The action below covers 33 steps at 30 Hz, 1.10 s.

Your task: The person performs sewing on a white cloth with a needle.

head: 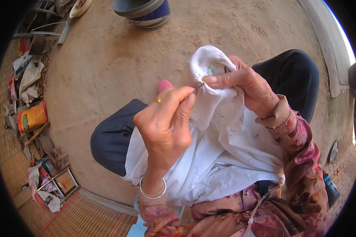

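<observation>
White cloth point(213, 154) lies in folds over the lap, with short curls of dark thread showing on it. My right hand point(247, 86) grips a gathered, rounded part of this cloth, its thumb pressed on the edge. Green stitching or print point(212, 68) shows inside that rounded part. My left hand point(169, 118), wearing a gold-coloured ring and a silver-coloured bangle, pinches a thin dark thing point(200, 86), a needle or thread, between thumb and index finger. It meets the cloth just beside my right thumb. Some right-hand fingers are hidden behind the cloth.
A bucket point(148, 14) stands on the bare ground ahead. Along the left are a yellow-and-red bag point(32, 116), sacks, wood pieces and a small wooden stool point(58, 158). A striped mat point(89, 217) lies at lower left, and a pink shoe tip point(164, 85) shows beyond my left hand.
</observation>
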Available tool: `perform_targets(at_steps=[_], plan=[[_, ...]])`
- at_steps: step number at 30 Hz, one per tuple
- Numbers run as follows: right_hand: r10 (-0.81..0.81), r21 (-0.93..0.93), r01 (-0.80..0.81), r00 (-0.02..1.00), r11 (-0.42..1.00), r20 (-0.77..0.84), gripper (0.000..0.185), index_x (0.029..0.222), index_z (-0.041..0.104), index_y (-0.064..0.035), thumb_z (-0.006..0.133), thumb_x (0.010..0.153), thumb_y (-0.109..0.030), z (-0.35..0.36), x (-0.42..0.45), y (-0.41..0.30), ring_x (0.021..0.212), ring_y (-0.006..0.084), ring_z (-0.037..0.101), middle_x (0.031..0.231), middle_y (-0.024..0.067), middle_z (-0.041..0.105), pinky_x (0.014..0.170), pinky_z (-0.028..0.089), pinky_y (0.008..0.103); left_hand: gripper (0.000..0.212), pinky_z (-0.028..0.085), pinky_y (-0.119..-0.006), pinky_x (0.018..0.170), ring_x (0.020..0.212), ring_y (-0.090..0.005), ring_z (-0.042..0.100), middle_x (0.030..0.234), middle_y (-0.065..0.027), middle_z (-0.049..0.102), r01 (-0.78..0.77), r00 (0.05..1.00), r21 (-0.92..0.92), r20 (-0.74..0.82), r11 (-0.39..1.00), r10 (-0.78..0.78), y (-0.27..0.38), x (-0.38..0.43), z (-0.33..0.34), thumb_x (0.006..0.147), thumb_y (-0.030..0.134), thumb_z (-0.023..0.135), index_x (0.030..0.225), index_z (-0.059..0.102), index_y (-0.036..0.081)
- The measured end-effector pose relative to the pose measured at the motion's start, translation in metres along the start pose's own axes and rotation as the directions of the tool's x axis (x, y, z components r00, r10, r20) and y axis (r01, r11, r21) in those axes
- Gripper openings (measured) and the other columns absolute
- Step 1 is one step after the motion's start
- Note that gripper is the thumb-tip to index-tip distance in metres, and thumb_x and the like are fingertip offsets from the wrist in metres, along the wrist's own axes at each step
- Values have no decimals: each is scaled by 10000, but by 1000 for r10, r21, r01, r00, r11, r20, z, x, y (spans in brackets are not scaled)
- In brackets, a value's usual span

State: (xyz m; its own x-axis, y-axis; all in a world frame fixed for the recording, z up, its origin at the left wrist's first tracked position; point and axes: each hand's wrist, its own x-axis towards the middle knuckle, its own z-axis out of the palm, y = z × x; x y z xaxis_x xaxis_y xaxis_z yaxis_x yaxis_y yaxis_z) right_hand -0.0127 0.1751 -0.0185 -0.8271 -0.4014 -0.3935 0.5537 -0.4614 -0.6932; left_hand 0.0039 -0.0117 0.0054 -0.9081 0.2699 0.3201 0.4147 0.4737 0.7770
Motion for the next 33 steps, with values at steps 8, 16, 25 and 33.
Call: perform_targets(at_steps=[8,16,25,33], plan=[[28,10,-29,999,1000,38,217,952,682,-11,726,801,-161,-3,0,0,685,69,607,816,20,674,624,470,213,58,349,-204,500,572,-87,525,657,-49,604,5,1000,-43,31,999,-4,2,2,-3,829,-10,632,880,654,-28],[84,76,-82,996,994,-28,295,1031,637,-21,742,762,-80,-1,-5,-3,843,135,629,915,49,670,796,484,260,84,381,-241,499,552,-151,532,656,-97,583,-32,999,-89,32,996,35,-1,3,-4,804,-47,638,885,657,-42],[-31,-224,28,1000,974,-7,234,883,682,-40,772,758,-215,2,-7,-10,661,38,506,750,-39,606,602,374,207,113,332,-211,490,568,-94,499,659,-50,595,-26,999,-35,31,999,27,0,3,-7,813,-51,623,917,667,-38],[-69,-276,44,994,960,-81,244,884,684,-30,780,753,-212,-1,-2,-2,682,43,464,713,-52,567,620,335,208,138,393,-287,465,511,-237,516,633,-110,536,-83,997,44,13,996,82,-3,3,-6,774,-66,630,890,663,0]])
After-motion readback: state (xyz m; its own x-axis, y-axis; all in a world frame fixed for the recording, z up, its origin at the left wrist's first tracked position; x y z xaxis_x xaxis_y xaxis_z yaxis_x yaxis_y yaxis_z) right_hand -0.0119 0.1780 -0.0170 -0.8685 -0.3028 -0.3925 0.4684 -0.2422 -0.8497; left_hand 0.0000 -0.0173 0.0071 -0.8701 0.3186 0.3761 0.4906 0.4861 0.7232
